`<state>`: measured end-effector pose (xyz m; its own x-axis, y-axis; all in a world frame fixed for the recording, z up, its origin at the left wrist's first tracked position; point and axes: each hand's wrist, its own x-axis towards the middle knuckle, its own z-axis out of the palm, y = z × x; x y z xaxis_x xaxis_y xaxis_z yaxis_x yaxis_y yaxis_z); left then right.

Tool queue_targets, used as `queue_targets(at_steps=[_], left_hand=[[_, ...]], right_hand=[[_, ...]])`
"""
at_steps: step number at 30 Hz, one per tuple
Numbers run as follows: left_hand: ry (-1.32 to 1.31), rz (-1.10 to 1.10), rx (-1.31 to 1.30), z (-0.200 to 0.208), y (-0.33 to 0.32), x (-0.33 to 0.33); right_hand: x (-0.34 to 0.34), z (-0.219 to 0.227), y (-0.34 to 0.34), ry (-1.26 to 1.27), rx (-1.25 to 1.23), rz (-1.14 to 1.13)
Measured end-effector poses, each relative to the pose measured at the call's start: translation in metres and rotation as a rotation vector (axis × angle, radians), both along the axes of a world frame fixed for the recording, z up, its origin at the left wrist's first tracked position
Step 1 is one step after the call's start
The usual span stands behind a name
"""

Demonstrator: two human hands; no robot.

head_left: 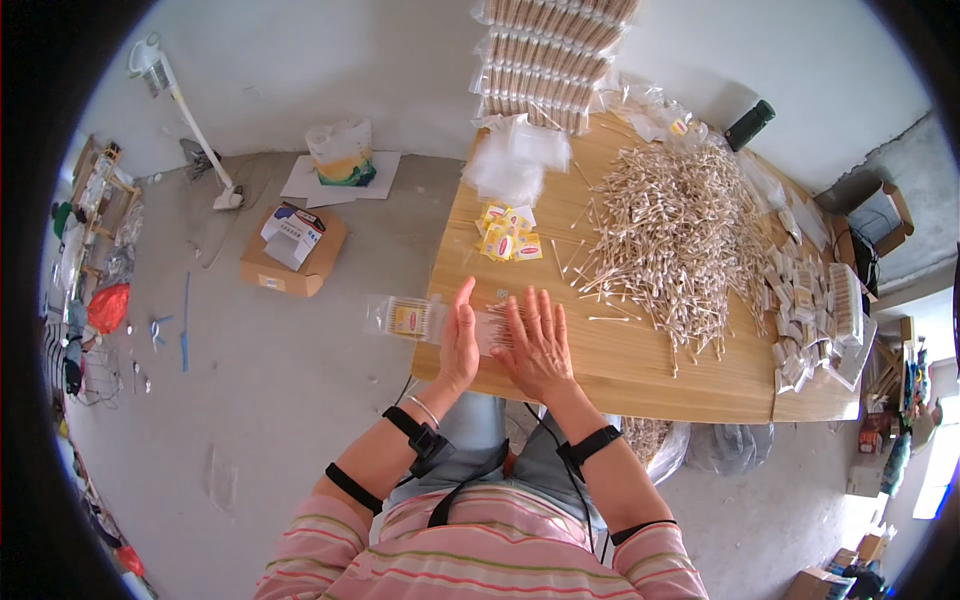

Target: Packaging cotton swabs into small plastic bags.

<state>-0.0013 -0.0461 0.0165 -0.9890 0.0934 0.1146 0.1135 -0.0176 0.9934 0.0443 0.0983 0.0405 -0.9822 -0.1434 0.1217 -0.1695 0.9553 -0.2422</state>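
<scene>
My left hand (460,340) stands on edge at the table's near left side, fingers stretched out and close together. Beside it, a clear plastic bag (380,316) with a yellow card (408,319) and cotton swabs in it reaches out past the table's left edge. My right hand (538,345) lies palm down, fingers spread, over a small layer of cotton swabs (492,322) between the two hands. Its palm hides some of them. Beyond my hands lie several yellow-and-white cards (508,236) and a stack of clear empty bags (515,165).
A large heap of loose cotton swabs (680,235) covers the table's middle right. Filled packs (815,315) pile up at its right end. Bundled swabs (545,65) are stacked at the back, near a dark green bottle (750,125). A cardboard box (293,255) sits on the floor at left.
</scene>
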Motion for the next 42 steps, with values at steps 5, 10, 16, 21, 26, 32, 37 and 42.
queue_targets(at_steps=[5, 10, 16, 21, 26, 32, 37, 42], left_hand=[[0.000, -0.084, 0.001, 0.000, 0.004, -0.004], [-0.018, -0.088, 0.002, 0.002, 0.009, -0.003], [-0.062, -0.095, 0.054, 0.010, 0.009, -0.001], [-0.046, -0.154, 0.014, 0.005, 0.012, -0.003], [-0.083, -0.080, 0.178, -0.006, 0.014, -0.002], [-0.085, -0.149, 0.159, -0.004, 0.009, -0.008], [-0.040, -0.171, 0.067, 0.006, 0.001, -0.011], [0.121, -0.177, -0.238, 0.015, 0.001, -0.016]], right_hand=[[0.005, -0.003, -0.007, -0.151, 0.105, 0.085], [0.001, -0.001, -0.006, -0.092, -0.049, 0.011], [0.004, -0.022, 0.005, 0.235, -0.924, -0.327], [-0.008, -0.019, -0.022, 0.175, -1.069, -0.235], [-0.009, -0.016, -0.017, 0.286, -0.633, -0.327], [0.003, -0.002, -0.019, -0.095, 0.073, 0.069], [-0.007, 0.002, -0.013, -0.160, 0.081, 0.072], [-0.010, -0.005, -0.004, -0.104, -0.114, -0.024]])
